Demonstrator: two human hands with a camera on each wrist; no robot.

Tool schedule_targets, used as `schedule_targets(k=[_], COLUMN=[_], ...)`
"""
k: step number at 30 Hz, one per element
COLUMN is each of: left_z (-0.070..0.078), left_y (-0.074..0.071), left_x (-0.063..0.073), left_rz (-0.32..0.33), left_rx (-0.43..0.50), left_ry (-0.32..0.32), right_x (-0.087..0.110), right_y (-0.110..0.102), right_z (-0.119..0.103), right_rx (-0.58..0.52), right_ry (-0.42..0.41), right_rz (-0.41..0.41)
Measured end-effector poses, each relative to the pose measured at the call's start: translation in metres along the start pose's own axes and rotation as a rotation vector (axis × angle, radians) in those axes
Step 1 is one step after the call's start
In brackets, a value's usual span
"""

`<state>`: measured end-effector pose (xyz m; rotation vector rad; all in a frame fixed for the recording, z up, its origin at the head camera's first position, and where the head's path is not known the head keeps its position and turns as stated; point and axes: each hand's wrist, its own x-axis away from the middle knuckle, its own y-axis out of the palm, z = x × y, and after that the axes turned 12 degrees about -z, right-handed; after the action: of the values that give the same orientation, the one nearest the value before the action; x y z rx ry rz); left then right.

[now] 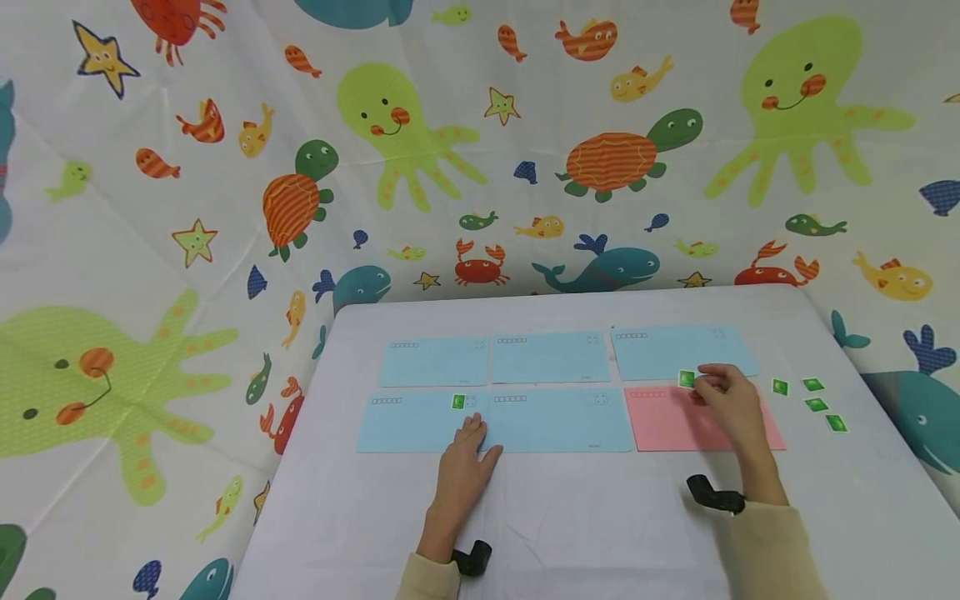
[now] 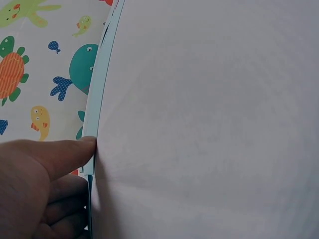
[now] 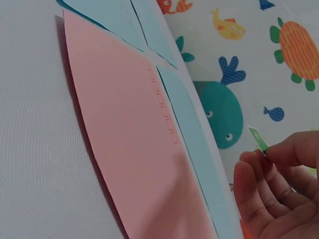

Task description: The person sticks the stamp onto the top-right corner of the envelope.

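My right hand (image 1: 727, 404) pinches a small green stamp (image 1: 686, 379) between thumb and fingertips, raised above the pink envelope (image 1: 655, 429). In the right wrist view the stamp (image 3: 257, 139) appears nearly edge-on in the right hand (image 3: 279, 184). My left hand (image 1: 465, 467) lies with extended fingers on the lower edge of a blue envelope (image 1: 397, 429) in the front row. Another green stamp (image 1: 458, 402) sits on that envelope just above the fingertips, beside the printed stamp box. The left wrist view shows the left thumb (image 2: 67, 154) on the envelope's edge.
Several loose green stamps (image 1: 815, 405) lie on the white table (image 1: 555, 525) right of the pink envelope. More blue envelopes (image 1: 555, 425) fill the two rows, including one at the back right (image 1: 660, 358). A sea-animal curtain (image 1: 525, 75) hangs behind the table.
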<state>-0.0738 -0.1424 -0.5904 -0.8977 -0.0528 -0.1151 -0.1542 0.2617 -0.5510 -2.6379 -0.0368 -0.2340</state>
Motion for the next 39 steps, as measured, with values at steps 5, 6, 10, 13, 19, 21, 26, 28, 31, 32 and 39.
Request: schedule_targets(k=[5, 6, 10, 13, 19, 21, 26, 28, 31, 32, 39], left_z=[0.001, 0.001, 0.000, 0.000, 0.000, 0.000, 0.001, 0.001, 0.001, 0.001, 0.002], left_y=[0.000, 0.000, 0.000, 0.000, -0.001, -0.001, -0.002, -0.001, -0.001, -0.001, -0.001], left_x=[0.000, 0.000, 0.001, 0.000, 0.001, 0.002, 0.002, 0.002, 0.002, 0.001, 0.001], left_rz=[-0.001, -0.001, 0.003, 0.005, 0.003, 0.002, 0.005, 0.007, 0.009, 0.010, 0.008], left_rx=[0.007, 0.008, 0.004, -0.002, 0.001, 0.006, 0.014, 0.015, 0.013, 0.015, 0.025], left_ry=[-0.004, -0.003, 0.003, 0.005, 0.003, 0.003, 0.008, 0.010, 0.012, 0.013, 0.007], right_x=[0.000, 0.000, 0.000, -0.001, -0.004, -0.005, -0.007, -0.007, -0.007, -0.007, -0.008], right_y=[0.008, 0.009, 0.015, 0.019, 0.027, 0.031, 0.042, 0.046, 0.052, 0.054, 0.070], right_z=[-0.003, -0.003, -0.005, -0.006, -0.010, -0.011, -0.015, -0.017, -0.020, -0.021, -0.022], right_rx=[0.028, 0.039, 0.061, 0.074, 0.067, 0.062, 0.055, 0.046, 0.036, 0.033, 0.045], right_ry=[-0.001, -0.001, -0.016, -0.032, -0.055, -0.063, -0.063, -0.059, -0.067, -0.072, -0.093], right_rz=[-0.010, -0.012, -0.021, -0.030, -0.053, -0.058, -0.074, -0.082, -0.093, -0.095, -0.124])
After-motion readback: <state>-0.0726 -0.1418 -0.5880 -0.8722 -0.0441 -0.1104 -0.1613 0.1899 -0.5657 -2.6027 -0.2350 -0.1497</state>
